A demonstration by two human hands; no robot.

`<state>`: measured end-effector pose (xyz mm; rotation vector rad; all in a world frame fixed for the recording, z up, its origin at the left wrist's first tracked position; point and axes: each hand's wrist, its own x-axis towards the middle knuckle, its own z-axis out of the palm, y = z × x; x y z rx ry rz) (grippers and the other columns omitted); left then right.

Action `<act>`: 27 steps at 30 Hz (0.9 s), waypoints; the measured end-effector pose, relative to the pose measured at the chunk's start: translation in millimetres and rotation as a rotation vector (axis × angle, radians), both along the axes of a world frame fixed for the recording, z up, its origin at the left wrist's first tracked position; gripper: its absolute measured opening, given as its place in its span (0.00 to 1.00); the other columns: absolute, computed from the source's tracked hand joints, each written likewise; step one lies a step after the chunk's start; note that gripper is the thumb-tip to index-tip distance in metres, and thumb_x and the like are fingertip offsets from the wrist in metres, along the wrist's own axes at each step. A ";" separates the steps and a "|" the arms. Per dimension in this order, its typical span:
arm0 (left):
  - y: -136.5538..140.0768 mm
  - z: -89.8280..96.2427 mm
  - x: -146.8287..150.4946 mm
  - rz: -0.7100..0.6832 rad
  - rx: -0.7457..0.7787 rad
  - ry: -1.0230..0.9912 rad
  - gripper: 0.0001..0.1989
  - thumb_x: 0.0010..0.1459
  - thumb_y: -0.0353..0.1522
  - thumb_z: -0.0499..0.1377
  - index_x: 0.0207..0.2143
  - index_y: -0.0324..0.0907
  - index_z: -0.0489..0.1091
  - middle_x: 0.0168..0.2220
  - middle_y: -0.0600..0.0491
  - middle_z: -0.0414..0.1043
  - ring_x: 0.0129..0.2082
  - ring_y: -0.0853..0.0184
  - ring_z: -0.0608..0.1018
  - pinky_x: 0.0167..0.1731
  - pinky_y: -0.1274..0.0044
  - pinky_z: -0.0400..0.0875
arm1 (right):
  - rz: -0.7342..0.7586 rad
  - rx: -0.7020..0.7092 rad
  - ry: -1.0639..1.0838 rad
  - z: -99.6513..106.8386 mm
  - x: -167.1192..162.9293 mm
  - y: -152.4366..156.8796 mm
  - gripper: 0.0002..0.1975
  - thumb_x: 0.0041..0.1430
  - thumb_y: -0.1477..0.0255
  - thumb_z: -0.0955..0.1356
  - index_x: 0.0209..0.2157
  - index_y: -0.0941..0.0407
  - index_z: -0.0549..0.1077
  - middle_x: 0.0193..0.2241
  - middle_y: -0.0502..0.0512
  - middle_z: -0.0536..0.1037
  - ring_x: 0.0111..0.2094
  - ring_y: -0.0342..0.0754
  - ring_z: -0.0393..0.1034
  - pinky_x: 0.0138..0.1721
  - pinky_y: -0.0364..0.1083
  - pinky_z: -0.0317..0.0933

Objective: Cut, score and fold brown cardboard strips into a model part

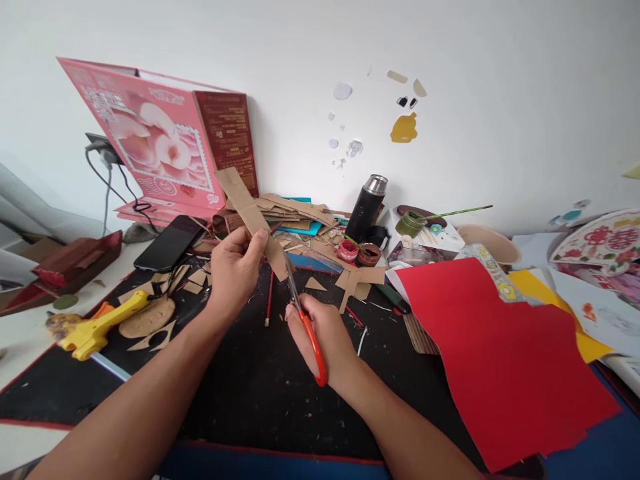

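Observation:
My left hand [235, 267] pinches a long strip of brown cardboard [243, 197], raised at a slant above the black mat. In my right hand [325, 333] is a pair of scissors [314, 350] with orange-red handles. Their blades meet the lower end of the strip; whether they are fully closed I cannot tell. Beneath and beside the hands lie a red pencil [269, 300], a small cardboard triangle [315, 285] and a branching cardboard piece [357, 283].
Left are a yellow glue gun [107, 323] and a black phone [167, 243]. A pink box [155, 140] stands behind. Further back are a cardboard pile [295, 210], a black flask [367, 210] and paint jars [347, 251]. A large red sheet [505, 360] covers the right side.

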<state>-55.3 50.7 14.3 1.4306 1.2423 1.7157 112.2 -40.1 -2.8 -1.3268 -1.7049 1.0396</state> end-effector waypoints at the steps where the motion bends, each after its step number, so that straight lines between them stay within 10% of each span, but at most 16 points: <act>1: -0.4 0.7 0.2 -0.002 0.001 -0.001 0.18 0.65 0.42 0.64 0.25 0.45 0.65 0.22 0.59 0.60 0.22 0.70 0.61 0.22 0.75 0.56 | -0.004 0.002 -0.008 0.7 -0.3 -0.1 0.15 0.72 0.65 0.66 0.29 0.52 0.67 0.21 0.47 0.67 0.22 0.45 0.59 0.27 0.46 0.52; 15: -0.7 1.8 -1.1 0.014 0.027 0.033 0.17 0.66 0.40 0.63 0.25 0.44 0.67 0.21 0.59 0.61 0.20 0.71 0.61 0.21 0.75 0.54 | 0.076 -0.174 0.145 -0.2 6.5 0.7 0.14 0.70 0.57 0.71 0.37 0.52 0.73 0.20 0.44 0.72 0.17 0.44 0.68 0.22 0.42 0.61; 27: 0.4 3.9 -5.7 -0.011 -0.015 -0.021 0.18 0.63 0.43 0.66 0.26 0.44 0.68 0.20 0.59 0.61 0.20 0.71 0.60 0.20 0.76 0.54 | 0.125 -0.140 0.130 -6.7 15.9 6.4 0.32 0.59 0.42 0.77 0.51 0.54 0.81 0.30 0.51 0.83 0.32 0.52 0.80 0.36 0.47 0.70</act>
